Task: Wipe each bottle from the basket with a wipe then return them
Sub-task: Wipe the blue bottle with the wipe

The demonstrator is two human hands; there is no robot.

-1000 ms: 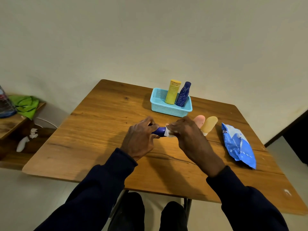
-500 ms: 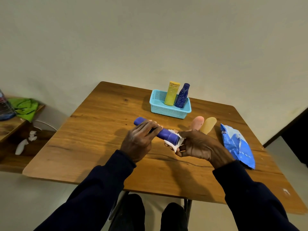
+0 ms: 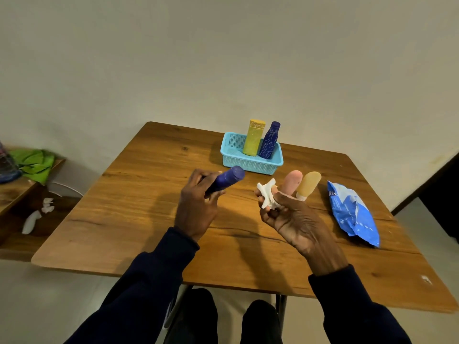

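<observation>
Your hands have parted, left grip point(image 3: 196, 207) clamped on the bottle point(image 3: 227, 181), right grip point(image 3: 288, 217) pinching the wipe point(image 3: 267, 194); a careless return could topple the yellow bottle point(image 3: 253, 137).

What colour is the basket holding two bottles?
Light blue basket, clearest in the head view.

Hidden parts
The left hand point(image 3: 196, 209) covers half the purple bottle point(image 3: 229, 178); the right hand point(image 3: 293, 219) hides part of the wipe point(image 3: 265, 192) (crumpled) and the base of the pink bottle point(image 3: 293, 181).
</observation>
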